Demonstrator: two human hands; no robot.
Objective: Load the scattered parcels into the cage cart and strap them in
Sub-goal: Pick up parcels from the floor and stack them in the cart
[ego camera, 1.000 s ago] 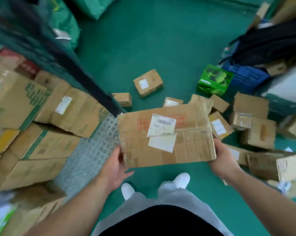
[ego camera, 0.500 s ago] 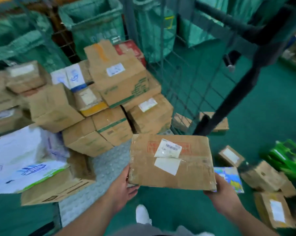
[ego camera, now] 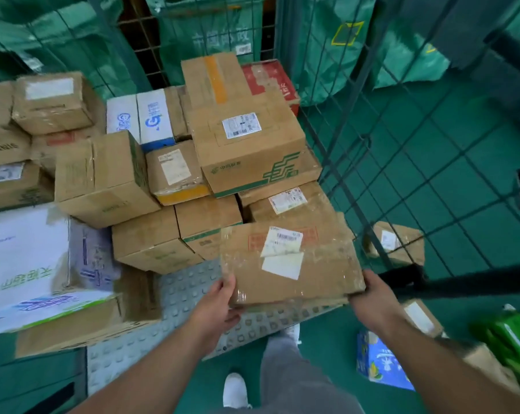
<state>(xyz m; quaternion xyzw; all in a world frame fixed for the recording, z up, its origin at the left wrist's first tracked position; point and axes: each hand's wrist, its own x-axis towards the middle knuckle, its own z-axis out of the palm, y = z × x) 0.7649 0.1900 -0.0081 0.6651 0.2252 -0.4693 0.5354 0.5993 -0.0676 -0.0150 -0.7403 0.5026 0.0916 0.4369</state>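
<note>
Left grip point(ego camera: 219, 306) and right grip point(ego camera: 372, 297), arms extended, clasp the parcel point(ego camera: 291, 264) at near corners.

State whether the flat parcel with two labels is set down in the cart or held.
Held: left hand and right hand grip the flat parcel by its near corners over the cart floor.

**Soft, even light; smeared edges**

You get bright, diffuse light with no hard shadows, only a thin dark band under the parcel point(ego camera: 291, 264) held between your left hand point(ego camera: 216, 309) and right hand point(ego camera: 372, 303). Its tape throws pale glare just beyond your fingers point(ego camera: 226, 286). Detail is sharpest ahead of them. Far right of your fingers the green item point(ego camera: 509, 333) smears into blur, and the cage mesh point(ego camera: 402, 144) bows with wide-angle distortion.
</note>
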